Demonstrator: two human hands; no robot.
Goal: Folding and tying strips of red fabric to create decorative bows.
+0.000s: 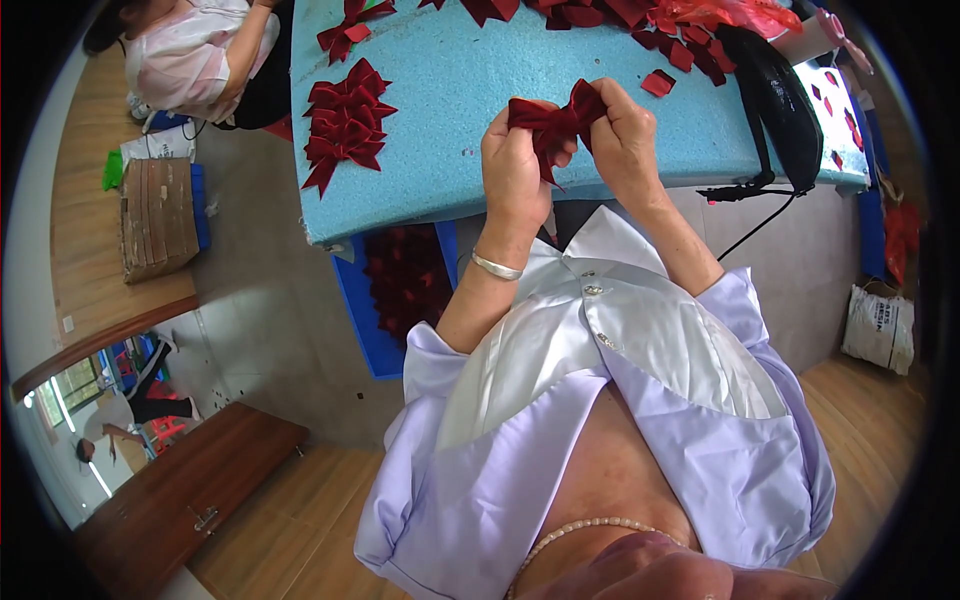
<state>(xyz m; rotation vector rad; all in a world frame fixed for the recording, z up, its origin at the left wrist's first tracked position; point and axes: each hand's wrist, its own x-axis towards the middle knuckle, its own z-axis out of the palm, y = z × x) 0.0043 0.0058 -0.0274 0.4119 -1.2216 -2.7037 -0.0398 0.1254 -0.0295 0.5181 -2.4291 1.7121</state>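
Between my two hands, above the front edge of the blue table (430, 160), is a dark red velvet bow (552, 122). My left hand (515, 160) is closed round the bow's left loop, its fingers partly behind the cloth. The right loop is pinched by my right hand (625, 135), thumb and fingers together. A tail of the bow hangs down between the hands. To the left on the table lies a cluster of finished-looking red bows (347, 125), overlapping one another.
Red velvet pieces (690, 50) and red plastic wrap lie at the table's far side. A black bag-like object (775, 110) with a cord rests at the right. Below the table's left front stands a blue bin (365, 330) of red bows. Another person (205, 60) sits at far left.
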